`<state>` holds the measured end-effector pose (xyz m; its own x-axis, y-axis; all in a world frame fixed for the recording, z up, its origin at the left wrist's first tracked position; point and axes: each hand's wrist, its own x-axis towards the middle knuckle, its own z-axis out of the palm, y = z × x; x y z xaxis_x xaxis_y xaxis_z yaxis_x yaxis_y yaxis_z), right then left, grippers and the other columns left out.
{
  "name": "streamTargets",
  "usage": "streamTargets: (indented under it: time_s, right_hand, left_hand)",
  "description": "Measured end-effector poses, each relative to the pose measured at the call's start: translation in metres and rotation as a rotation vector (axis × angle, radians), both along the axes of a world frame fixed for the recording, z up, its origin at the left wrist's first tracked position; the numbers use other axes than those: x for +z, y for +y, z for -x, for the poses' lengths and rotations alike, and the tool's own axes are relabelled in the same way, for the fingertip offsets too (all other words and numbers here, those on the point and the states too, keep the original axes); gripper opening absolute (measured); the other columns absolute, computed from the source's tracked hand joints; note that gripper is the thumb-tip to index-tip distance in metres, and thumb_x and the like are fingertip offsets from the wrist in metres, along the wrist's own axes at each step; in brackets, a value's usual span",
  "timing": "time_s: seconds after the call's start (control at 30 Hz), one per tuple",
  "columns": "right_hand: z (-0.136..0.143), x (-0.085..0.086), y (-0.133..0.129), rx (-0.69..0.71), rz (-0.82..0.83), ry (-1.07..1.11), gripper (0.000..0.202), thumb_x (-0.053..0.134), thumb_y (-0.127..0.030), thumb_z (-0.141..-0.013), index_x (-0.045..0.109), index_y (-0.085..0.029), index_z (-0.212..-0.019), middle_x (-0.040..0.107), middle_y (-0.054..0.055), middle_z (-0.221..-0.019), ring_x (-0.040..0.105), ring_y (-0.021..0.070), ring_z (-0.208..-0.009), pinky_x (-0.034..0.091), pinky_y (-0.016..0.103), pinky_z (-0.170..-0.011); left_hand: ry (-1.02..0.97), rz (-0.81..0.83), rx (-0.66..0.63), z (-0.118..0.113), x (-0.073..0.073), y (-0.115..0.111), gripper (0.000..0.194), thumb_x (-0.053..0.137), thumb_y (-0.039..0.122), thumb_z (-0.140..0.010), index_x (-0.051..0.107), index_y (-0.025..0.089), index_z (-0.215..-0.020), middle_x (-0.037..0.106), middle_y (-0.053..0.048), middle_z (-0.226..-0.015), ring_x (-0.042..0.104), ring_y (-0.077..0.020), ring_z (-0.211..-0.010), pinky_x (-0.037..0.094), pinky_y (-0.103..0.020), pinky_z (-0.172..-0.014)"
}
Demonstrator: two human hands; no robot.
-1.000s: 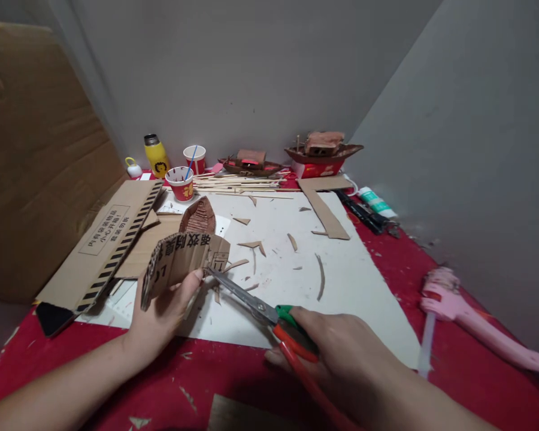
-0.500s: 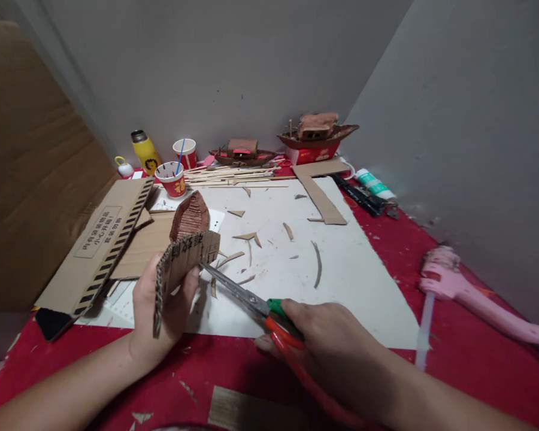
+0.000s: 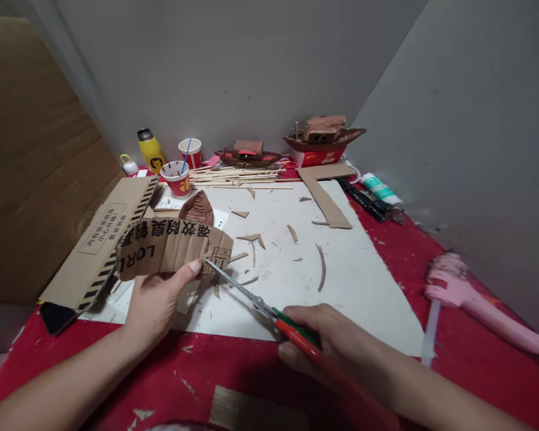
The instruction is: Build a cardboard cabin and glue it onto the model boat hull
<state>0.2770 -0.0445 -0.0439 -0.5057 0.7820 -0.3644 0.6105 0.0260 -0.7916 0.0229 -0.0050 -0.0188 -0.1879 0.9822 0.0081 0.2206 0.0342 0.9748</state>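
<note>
A curved cardboard piece (image 3: 175, 248) with printed black characters is held in my left hand (image 3: 155, 302), thumb on its near face and the other fingers behind it. Scissors (image 3: 260, 305) with red and green handles are gripped in my right hand (image 3: 327, 335). Their blade tips touch the cardboard near its right end, just right of my left thumb; the blades look nearly closed. Behind the held piece stands a small brown ribbed boat hull (image 3: 198, 206), its lower part hidden.
White paper (image 3: 278, 269) with cardboard scraps covers the red table. Behind are paper cups (image 3: 176, 181), a yellow bottle (image 3: 151, 152), wooden sticks (image 3: 238, 175) and two model boats (image 3: 326, 134). A pink glue gun (image 3: 480, 305) lies right, a printed cardboard box piece (image 3: 101, 233) left.
My left hand has turned the cardboard, so its printed face now shows broadly. The scissors have shifted slightly right and down with my right hand, and the whole view has moved a little.
</note>
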Motion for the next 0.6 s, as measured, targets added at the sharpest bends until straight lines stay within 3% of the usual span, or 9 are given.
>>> streamTargets:
  time_s: [0.23,0.4,0.5,0.6]
  right_hand:
    - [-0.004,0.0,-0.004,0.033,0.146,0.223,0.049,0.049,-0.066,-0.086,0.057,-0.017,-0.082,0.049,-0.002,-0.067,0.038,0.0101,-0.058,0.032,0.021,-0.05]
    - [-0.006,0.006,-0.01,-0.043,0.185,0.306,0.055,0.047,-0.072,-0.084,0.064,-0.019,-0.084,0.052,0.0,-0.066,0.041,0.011,-0.055,0.037,0.023,-0.049]
    - [-0.006,0.009,-0.012,-0.061,0.202,0.343,0.059,0.046,-0.075,-0.082,0.065,-0.019,-0.085,0.054,0.001,-0.066,0.046,0.0127,-0.057,0.041,0.025,-0.053]
    - [-0.005,0.008,-0.01,0.005,0.346,0.405,0.07,0.035,-0.08,-0.083,0.064,-0.016,-0.087,0.051,-0.001,-0.055,0.046,0.0118,-0.05,0.04,0.025,-0.051]
  left_hand:
    - [0.14,-0.041,0.027,0.0,0.001,-0.002,0.032,0.075,0.049,-0.071,0.076,0.017,-0.075,0.076,-0.009,-0.091,0.069,-0.0273,-0.096,0.046,-0.039,-0.103]
    - [0.245,-0.015,0.113,0.01,0.003,0.006,0.026,0.075,0.044,-0.071,0.078,0.019,-0.077,0.077,-0.007,-0.087,0.069,-0.0291,-0.098,0.047,-0.04,-0.102]
    - [0.263,-0.03,0.165,0.015,0.003,0.011,0.026,0.072,0.044,-0.075,0.077,0.019,-0.077,0.077,-0.007,-0.089,0.069,-0.0294,-0.099,0.045,-0.042,-0.104]
    - [0.165,-0.101,0.161,0.011,-0.003,0.01,0.027,0.075,0.043,-0.073,0.076,0.018,-0.082,0.077,-0.007,-0.094,0.069,-0.0282,-0.096,0.049,-0.041,-0.098]
